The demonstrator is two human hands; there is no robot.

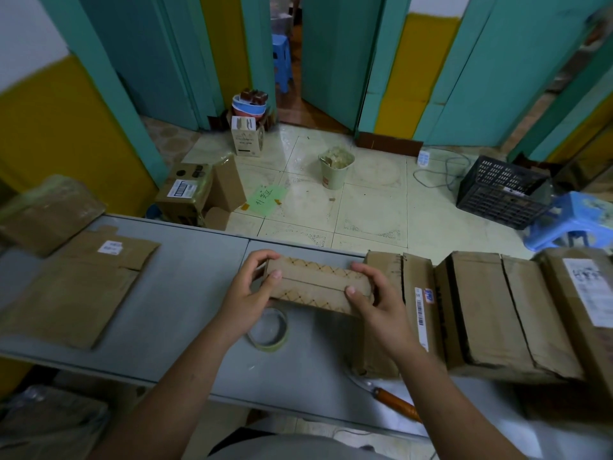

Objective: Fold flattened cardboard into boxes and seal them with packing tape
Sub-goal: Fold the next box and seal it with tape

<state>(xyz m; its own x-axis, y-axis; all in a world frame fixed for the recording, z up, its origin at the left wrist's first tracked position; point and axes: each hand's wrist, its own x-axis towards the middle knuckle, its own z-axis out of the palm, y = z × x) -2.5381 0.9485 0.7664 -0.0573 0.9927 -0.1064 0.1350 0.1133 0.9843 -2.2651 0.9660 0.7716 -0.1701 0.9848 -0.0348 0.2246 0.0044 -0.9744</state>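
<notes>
Cardboard is in both your hands: a small box (318,287) with a criss-cross pattern, its two top flaps folded shut so a seam runs along the middle. Your left hand (247,293) grips the left end, fingers curled round the far side, thumb pressed on top by the seam. Your right hand (374,300) grips the right end the same way. You cannot tell whether the box rests on the grey table (185,293) or hangs just above it. A roll of clear tape (270,330) lies flat by your left wrist. Flattened cardboard (76,293) lies well left; larger boxes (481,310) stand just right. An orange-handled tool (394,401) lies at the near edge.
</notes>
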